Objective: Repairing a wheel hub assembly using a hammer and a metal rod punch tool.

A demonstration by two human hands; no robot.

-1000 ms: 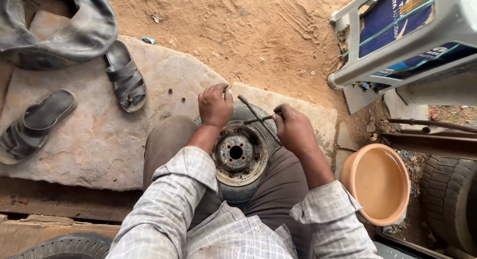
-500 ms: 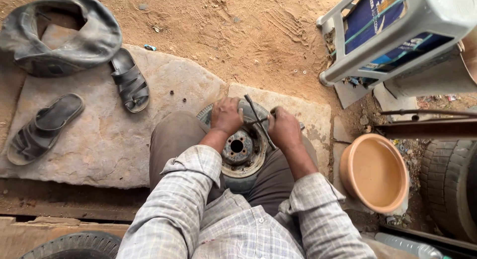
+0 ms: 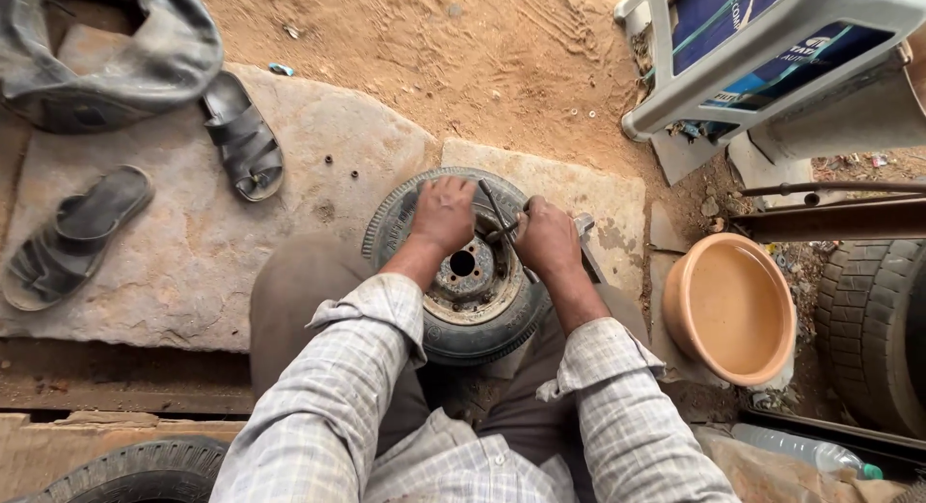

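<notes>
Head view: left hand (image 3: 444, 214) lies palm-down, fingers curled, gripping the small tyre (image 3: 482, 334) at its rim. Right hand (image 3: 546, 238) fists around a thin metal rod (image 3: 497, 212).

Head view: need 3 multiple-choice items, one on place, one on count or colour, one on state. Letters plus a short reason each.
1. Where does the small wheel lie?
A. between the person's knees on the stone slab
B. inside the bowl
C. on the plastic stool

2. How many sandals lie on the slab?
A. one
B. two
C. four

3. What is the state of the right hand?
A. open and flat on the sand
B. closed around a thin metal tool at the wheel rim
C. resting inside the bowl

Answers: 1 A, the tyre sits between the legs at the slab's edge. 2 B, a pair lies at upper left. 3 B, its fingers wrap the tool beside the left hand, which rests on the tyre; the orange bowl is empty.
</notes>
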